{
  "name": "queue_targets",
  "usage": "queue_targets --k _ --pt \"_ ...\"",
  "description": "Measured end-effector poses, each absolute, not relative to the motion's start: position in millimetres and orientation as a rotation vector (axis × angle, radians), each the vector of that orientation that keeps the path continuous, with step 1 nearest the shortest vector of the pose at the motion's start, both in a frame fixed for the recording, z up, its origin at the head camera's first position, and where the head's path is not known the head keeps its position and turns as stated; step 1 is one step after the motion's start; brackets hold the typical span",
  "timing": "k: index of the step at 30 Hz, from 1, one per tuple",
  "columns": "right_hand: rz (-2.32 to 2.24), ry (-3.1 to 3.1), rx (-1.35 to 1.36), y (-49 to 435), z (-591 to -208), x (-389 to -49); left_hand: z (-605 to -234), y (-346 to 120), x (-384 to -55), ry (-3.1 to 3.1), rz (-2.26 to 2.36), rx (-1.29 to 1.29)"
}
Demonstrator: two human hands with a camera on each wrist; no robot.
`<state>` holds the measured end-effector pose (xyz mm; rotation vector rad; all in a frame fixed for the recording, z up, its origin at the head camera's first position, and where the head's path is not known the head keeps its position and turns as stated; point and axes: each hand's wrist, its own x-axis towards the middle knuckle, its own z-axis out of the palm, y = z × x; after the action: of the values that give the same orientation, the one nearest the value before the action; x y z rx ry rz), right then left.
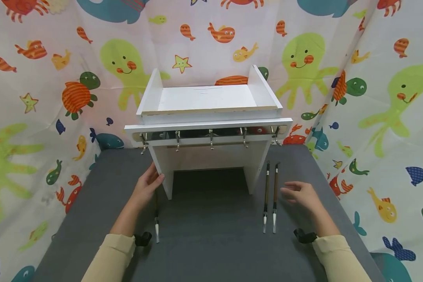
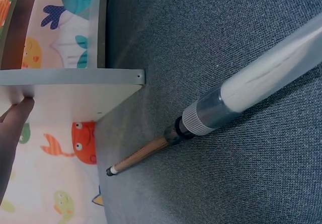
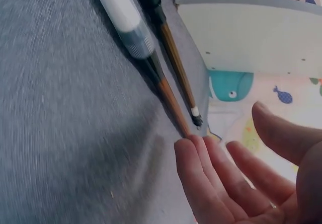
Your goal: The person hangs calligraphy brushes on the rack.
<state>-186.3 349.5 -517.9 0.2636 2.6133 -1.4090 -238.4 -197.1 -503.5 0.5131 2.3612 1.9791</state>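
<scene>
The left hand (image 1: 146,188) has its fingers extended rather than clenched, resting against the outer face of the left side panel of a white shelf unit (image 1: 208,118), with the thumb by the panel's front edge. The unit stands upright on the grey table (image 1: 211,246), to the right of the left fingers and to the left of the right fingers. A row of metal hooks (image 1: 211,137) runs along its front, higher than both hands, and above that is an open tray-like top with raised sides. Just below the left thumb, on the person's side, lies the left brush (image 1: 156,219), its white bristles under a clear cap and pointing towards the person. The right hand (image 1: 303,194) is loosely open and grips nothing, its fingers slightly bent and pointing left. Just left of these fingertips lies the outer right brush (image 1: 275,196), with a narrow gap showing in the head view; the right wrist view overlaps the two, so contact cannot be told there. Further left of the same fingers, beside the first and roughly parallel, is the inner right brush (image 1: 266,196). Beyond both hands hangs a sheet (image 1: 204,51) printed with sea animals.
</scene>
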Motion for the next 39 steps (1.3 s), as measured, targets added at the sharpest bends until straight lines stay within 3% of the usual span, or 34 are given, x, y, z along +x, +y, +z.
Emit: queue_targets --k 18,39 --pt "-1.495 2.611 0.583 335.0 -551.6 -211.5 -504.1 -197.7 -234.7 2.368 1.996 0.455" --pt "-1.243 2.805 0.641 320.7 -555.1 -217.3 -507.2 -198.5 -236.7 2.354 1.978 0.455"
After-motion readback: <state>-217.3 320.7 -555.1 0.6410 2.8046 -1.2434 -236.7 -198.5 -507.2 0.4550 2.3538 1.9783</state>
